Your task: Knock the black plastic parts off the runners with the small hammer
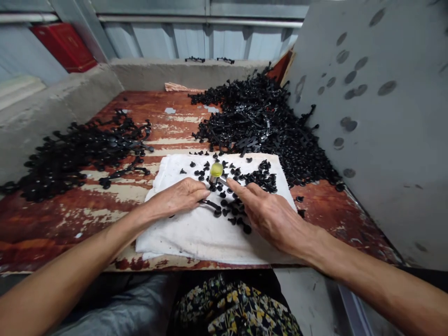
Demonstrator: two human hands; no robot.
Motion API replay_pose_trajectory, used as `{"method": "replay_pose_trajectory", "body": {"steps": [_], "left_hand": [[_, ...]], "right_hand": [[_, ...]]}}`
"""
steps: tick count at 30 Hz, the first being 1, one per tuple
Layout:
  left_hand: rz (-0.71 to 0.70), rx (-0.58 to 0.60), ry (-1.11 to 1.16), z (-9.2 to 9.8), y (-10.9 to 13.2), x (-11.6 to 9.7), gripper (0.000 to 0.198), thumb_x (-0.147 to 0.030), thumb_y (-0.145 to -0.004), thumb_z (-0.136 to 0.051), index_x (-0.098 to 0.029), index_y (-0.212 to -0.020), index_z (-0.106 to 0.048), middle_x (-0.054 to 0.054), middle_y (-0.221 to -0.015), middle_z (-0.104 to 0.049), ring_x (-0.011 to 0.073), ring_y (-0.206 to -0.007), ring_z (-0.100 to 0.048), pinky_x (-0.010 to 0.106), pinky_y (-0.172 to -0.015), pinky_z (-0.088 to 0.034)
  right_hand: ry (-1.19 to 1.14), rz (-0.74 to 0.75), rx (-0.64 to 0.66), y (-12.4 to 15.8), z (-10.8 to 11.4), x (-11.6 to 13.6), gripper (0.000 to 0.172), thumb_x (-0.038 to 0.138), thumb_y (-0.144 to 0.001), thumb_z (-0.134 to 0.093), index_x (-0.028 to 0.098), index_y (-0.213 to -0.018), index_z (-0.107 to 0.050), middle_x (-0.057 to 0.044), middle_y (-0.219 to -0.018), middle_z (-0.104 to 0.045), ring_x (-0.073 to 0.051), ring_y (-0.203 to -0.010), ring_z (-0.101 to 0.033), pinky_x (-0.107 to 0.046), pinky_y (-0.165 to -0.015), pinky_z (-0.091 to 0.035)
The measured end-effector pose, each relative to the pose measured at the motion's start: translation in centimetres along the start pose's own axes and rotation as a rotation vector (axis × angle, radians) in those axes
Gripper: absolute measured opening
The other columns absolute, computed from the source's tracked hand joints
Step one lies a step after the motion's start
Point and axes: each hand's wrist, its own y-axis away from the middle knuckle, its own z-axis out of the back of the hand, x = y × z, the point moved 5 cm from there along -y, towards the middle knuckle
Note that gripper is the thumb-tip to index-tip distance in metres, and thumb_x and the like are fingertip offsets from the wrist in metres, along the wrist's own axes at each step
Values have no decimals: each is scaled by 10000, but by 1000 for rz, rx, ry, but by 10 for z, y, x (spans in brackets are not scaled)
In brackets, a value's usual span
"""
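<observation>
A folded white cloth [203, 233] lies on a worn red board [63, 219], strewn with several small black plastic parts [261, 179]. My left hand [178, 198] rests on the cloth, fingers closed on a black plastic sprue strip [212, 205] that pokes out to its right. My right hand [269, 214] grips a small tool with a yellow-green head [216, 170], index finger stretched along its metal shaft; the head sits just above the strip.
A large heap of black sprues and parts [266, 126] fills the back right. Another pile of black sprues [77, 154] lies at the left. A grey spotted panel [378, 121] walls the right side, a concrete ledge [182, 72] the back. A red box [65, 46] sits top left.
</observation>
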Motion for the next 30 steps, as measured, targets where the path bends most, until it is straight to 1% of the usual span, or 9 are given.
{"method": "replay_pose_trajectory", "body": {"steps": [3,8,11,15,18,22,25,28,30], "left_hand": [[27,19,7,-1,0,1,345,-393,-834,-450,-207,-553,-382,-55,-475,-369,72,-435,-282,211,-422,-225],[33,15,-16,-1,-1,2,359,-405,-827,-452,-206,-538,-377,-51,-471,-361,74,-440,-275,212,-421,-225],[21,19,-34,0,-2,1,364,-410,-826,-456,-203,-534,-387,-45,-472,-384,78,-451,-297,213,-438,-251],[2,12,-28,0,-4,1,377,-436,-819,-461,-208,-526,-392,-44,-461,-385,79,-435,-296,224,-433,-250],[1,-11,-42,-1,-5,2,376,-439,-812,-472,-208,-524,-398,-41,-463,-395,81,-439,-311,221,-431,-256],[20,-5,-6,-2,-6,2,397,-450,-808,-503,-202,-515,-402,-44,-451,-386,71,-422,-292,213,-411,-234],[85,41,123,-1,-1,1,427,-511,-803,-536,-196,-537,-422,-55,-444,-379,50,-380,-274,203,-384,-205],[173,73,336,2,11,3,442,-599,-762,-589,-187,-650,-475,-61,-490,-436,35,-344,-292,183,-356,-169],[178,63,436,7,18,5,476,-636,-731,-621,-178,-704,-497,-60,-517,-464,28,-342,-310,170,-351,-166]], "right_hand": [[-57,-20,-146,-1,8,-1,665,47,-853,-342,124,-1512,-290,-94,-918,-572,-162,-634,-509,-285,-577,-476],[-1,-30,53,0,-2,0,694,14,-798,-383,113,-1485,-358,-67,-842,-562,-142,-532,-456,-282,-521,-441],[-22,-53,-52,-1,3,-1,679,37,-842,-373,142,-1509,-306,-92,-930,-582,-150,-603,-495,-288,-575,-463],[7,-56,64,-1,-2,-2,715,10,-793,-394,163,-1491,-359,-53,-844,-570,-124,-523,-442,-267,-533,-436],[-30,-99,14,-1,0,-6,706,30,-828,-395,170,-1516,-324,-86,-924,-594,-139,-575,-495,-282,-575,-466],[-86,-40,47,-4,-2,-8,690,26,-807,-410,198,-1475,-402,-62,-841,-628,-165,-625,-539,-292,-610,-491],[-274,-69,-117,-5,11,-13,552,98,-890,-391,192,-1431,-445,-64,-884,-643,-178,-750,-577,-327,-693,-518],[-731,-367,-313,8,19,-31,414,255,-944,-446,216,-1353,-495,12,-739,-565,-118,-552,-481,-239,-479,-454],[-1085,-598,-322,23,11,-40,393,371,-904,-557,237,-1272,-525,59,-672,-501,-83,-452,-385,-180,-356,-346]]}}
